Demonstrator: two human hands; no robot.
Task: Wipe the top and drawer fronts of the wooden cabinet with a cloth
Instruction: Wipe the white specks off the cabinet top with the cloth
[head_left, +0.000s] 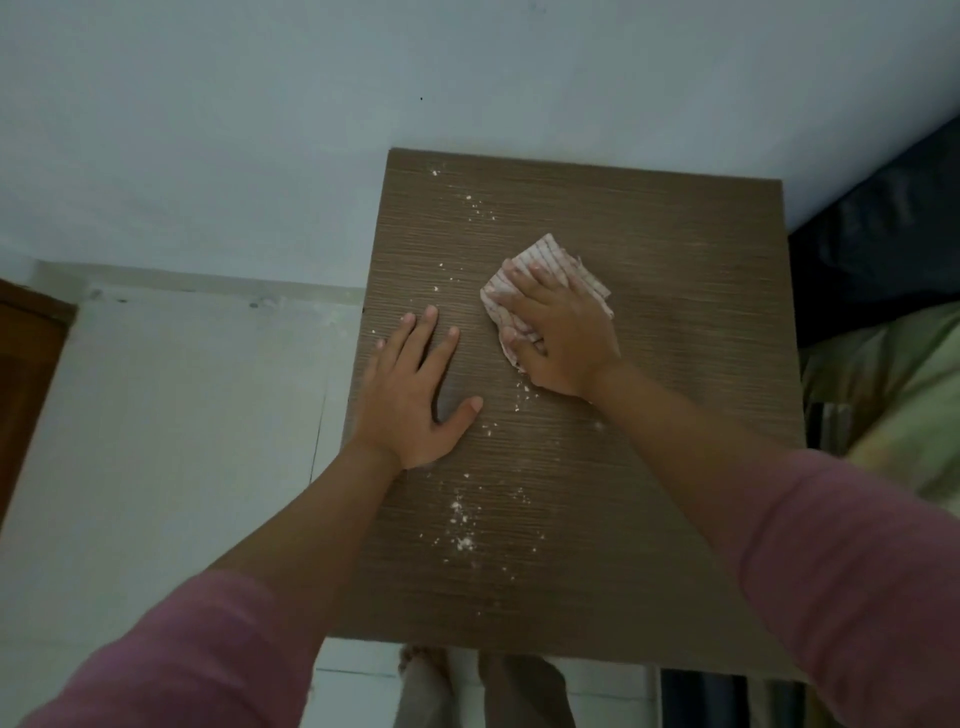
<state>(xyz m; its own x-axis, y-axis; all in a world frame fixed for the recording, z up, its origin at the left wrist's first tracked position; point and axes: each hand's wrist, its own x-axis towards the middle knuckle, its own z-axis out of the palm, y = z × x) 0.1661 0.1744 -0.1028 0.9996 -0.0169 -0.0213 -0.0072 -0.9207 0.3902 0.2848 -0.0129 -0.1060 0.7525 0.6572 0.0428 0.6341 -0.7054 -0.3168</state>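
Here the wooden cabinet top (649, 441) fills the view centre, long axis running away from the person, back edge against the pale wall (260, 130); drawer fronts not in view. The right hand (558, 330) presses flat on the striped cloth (550, 254), fingers spread and slightly curled over it, near mid-top. The left hand (415, 384) lies palm-down, fingers splayed, empty, by the left edge. White crumbs (462, 525) trail lengthwise between the hands, left of the cloth; likely next sweep goes leftward.

A home bedroom: small wooden cabinet (649, 415) against a plain wall (260, 130), bedding (893, 374) just beside.
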